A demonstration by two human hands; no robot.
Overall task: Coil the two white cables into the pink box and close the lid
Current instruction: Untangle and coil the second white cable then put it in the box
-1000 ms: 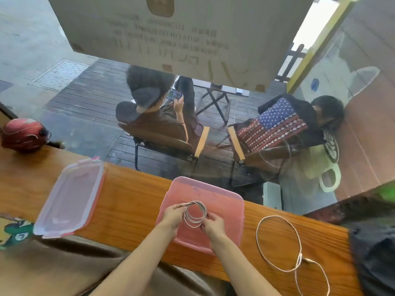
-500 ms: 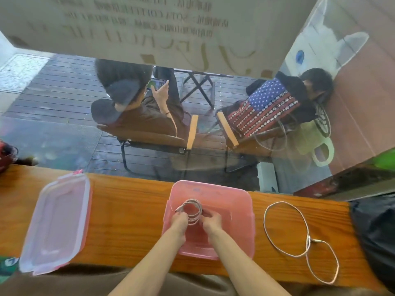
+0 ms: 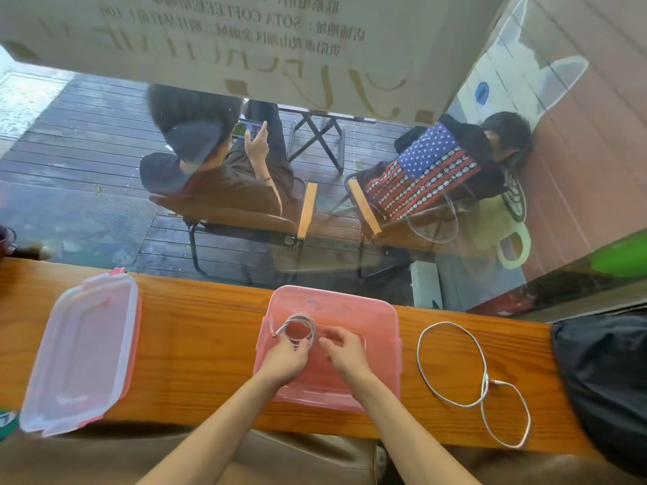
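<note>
Inside pink box (image 3: 381,330), left hand (image 3: 285,358) pinches coiled cable (image 3: 299,330).

The box (image 3: 367,320) is see-through pink; the lid (image 3: 80,348) is pale with pink edges; both cables (image 3: 297,332) (image 3: 455,362) are white; the desk (image 3: 203,337) is orange-brown wood with dark lines; the bag (image 3: 602,379) is black.
</note>
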